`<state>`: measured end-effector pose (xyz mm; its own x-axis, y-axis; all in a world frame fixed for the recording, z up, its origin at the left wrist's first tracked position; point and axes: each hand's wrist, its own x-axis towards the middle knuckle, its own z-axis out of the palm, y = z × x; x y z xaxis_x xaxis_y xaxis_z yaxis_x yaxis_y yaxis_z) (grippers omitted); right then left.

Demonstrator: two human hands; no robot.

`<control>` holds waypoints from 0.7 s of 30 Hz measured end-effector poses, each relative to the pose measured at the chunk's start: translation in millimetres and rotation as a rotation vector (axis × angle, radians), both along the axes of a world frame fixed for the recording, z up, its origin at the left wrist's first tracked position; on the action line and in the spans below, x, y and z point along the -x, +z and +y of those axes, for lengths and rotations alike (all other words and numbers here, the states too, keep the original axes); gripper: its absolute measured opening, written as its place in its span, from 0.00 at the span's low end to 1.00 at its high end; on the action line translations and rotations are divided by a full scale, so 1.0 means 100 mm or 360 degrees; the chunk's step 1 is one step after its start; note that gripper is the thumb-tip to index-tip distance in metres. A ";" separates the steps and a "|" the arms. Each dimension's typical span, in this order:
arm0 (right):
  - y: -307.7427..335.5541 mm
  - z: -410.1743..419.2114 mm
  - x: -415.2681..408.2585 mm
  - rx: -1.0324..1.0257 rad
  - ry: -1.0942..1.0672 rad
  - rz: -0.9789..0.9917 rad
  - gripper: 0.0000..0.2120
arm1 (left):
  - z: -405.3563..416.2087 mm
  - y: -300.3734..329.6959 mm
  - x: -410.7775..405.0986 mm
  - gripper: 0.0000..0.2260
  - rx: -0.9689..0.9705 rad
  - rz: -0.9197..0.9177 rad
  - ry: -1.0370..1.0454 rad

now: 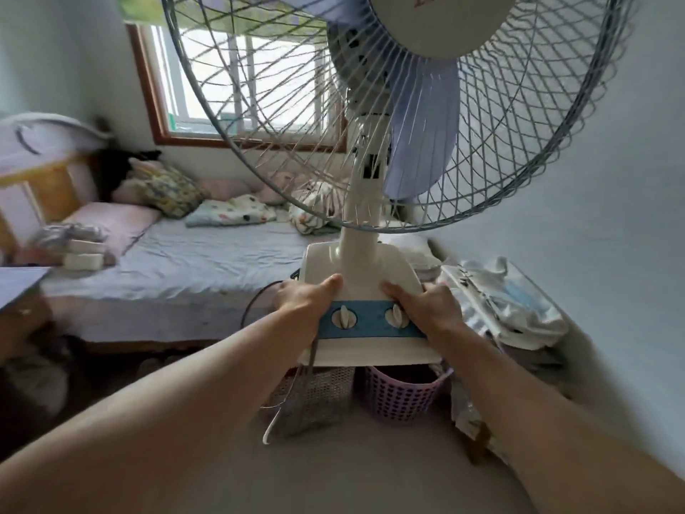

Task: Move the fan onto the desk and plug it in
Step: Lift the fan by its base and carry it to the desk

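Lettering in red on the hub of the table fan (365, 202) is cut off at the frame's top and cannot be read. The fan's white base is gripped at both sides, above the floor and baskets: the left hand (304, 298) at nine o'clock, the right hand (426, 306) at three o'clock, fingers curled around the edges, thumbs on top beside two dials. At six o'clock a lilac basket (400, 396) is seen; its contents cannot be told. A cord (255, 302) hangs left.
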<state>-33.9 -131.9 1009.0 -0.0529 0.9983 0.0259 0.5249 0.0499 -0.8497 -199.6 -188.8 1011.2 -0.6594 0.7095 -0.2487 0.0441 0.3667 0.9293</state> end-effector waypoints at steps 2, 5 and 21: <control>0.00 -0.09 0.46 0.0020 0.0086 0.0034 0.34 | -0.18 0.01 0.43 0.35 0.0053 0.0094 0.0059; -0.01 -0.24 1.13 0.0018 0.0218 0.0031 0.37 | -0.44 0.04 1.04 0.34 0.0102 0.0208 0.0192; -0.11 -0.72 4.16 0.0174 0.0988 0.0029 0.29 | -1.56 -0.04 3.48 0.28 -0.0035 0.0024 0.0931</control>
